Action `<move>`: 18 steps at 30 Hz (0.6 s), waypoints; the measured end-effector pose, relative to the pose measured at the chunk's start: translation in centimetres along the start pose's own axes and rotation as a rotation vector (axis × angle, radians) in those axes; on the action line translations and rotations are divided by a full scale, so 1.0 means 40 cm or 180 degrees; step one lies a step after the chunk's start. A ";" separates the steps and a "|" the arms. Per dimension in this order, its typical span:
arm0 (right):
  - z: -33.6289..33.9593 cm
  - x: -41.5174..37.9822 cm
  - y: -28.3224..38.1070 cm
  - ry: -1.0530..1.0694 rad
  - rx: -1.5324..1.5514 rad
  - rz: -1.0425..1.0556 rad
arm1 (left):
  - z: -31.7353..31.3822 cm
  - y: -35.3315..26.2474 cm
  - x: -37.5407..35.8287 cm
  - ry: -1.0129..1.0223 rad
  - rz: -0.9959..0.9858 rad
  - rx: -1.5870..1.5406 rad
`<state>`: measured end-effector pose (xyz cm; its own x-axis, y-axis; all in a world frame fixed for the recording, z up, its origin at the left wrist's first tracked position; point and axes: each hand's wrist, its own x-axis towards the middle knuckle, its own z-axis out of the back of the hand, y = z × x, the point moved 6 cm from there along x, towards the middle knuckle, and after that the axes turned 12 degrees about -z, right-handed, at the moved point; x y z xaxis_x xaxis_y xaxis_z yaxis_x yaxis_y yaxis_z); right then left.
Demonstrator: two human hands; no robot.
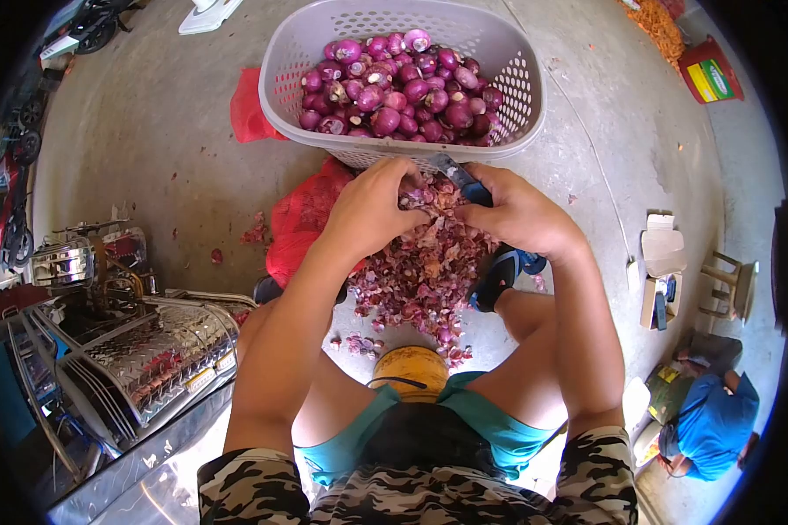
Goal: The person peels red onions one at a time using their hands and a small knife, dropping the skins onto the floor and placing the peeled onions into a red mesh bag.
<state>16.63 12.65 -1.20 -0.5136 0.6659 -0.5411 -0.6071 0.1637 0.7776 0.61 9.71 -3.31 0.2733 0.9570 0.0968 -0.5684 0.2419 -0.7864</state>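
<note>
My right hand (530, 213) is closed around a knife (452, 171), its dark, wide blade pointing up and left toward the basket. Opposite it, my left hand (368, 210) is curled, thumb and fingers bent toward each other; what lies between them blends with the purple skins behind. Below both hands, a heap of loose onion skins (425, 280) covers the floor between my feet. Just beyond, a grey plastic basket (276, 96) holds many peeled red onions (403, 83). A red mesh bag (302, 223) lies beside my left forearm.
Under me is a yellow bucket (410, 367). Metal vehicle parts (149, 359) crowd the left side. On the right are an open cardboard box (661, 271), a wooden stool (731, 289) and a person in blue (718, 424). A red bucket (712, 72) stands far right.
</note>
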 end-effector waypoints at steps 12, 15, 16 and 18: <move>-0.006 0.016 -0.022 -0.0702 -0.1532 0.0084 | 0.059 0.044 -0.033 0.0443 0.0258 -0.0314; -0.009 0.022 -0.017 -0.0672 -0.1709 0.0076 | 0.014 0.003 -0.037 0.0806 0.0297 -0.0143; -0.011 0.023 -0.015 -0.0611 -0.1772 0.0002 | 0.012 -0.005 -0.037 0.0864 0.0558 -0.0350; -0.017 0.026 -0.014 -0.0537 -0.1856 -0.0040 | 0.007 -0.002 -0.042 0.0702 0.0175 -0.0111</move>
<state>16.05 12.74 -2.42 -0.4299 0.7805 -0.4538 -0.8691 -0.2217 0.4421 -0.02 8.13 -3.25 0.4080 0.9095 -0.0794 -0.5609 0.1811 -0.8078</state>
